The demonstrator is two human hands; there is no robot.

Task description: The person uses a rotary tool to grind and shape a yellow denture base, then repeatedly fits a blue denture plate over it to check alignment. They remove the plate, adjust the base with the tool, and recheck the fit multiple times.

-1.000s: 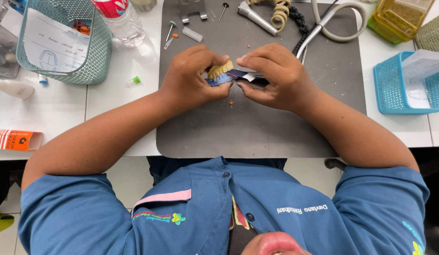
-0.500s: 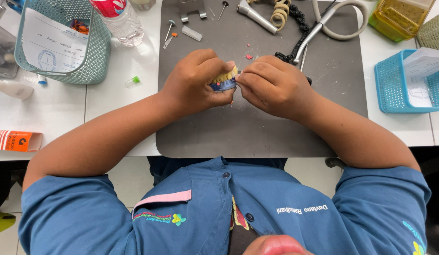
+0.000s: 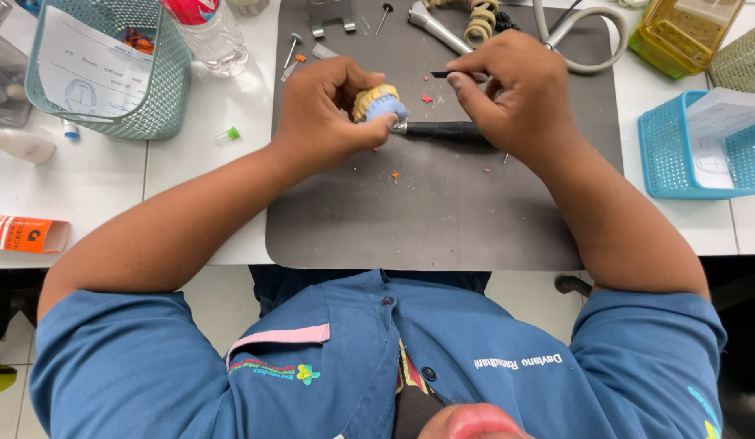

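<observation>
Short-sleeved blue work shirt (image 3: 353, 358) with dark buttons, a pink-trimmed chest pocket, a small multicoloured emblem and white lettering; forearms and both hands bare, without gloves or jewellery.

- Left hand (image 3: 325, 114) wrapped around a dental cast (image 3: 379, 103): yellow stone on a blue base, held just above the grey mat (image 3: 410, 219).
- Right hand (image 3: 520, 93) pinches a small dark strip (image 3: 442, 74) at its fingertips, near the cast.
- Black handpiece (image 3: 438, 128) lies on the mat between both hands, tip touching the cast.
- Teal basket (image 3: 109, 69) far left, blue basket (image 3: 702, 146) far right.
</observation>
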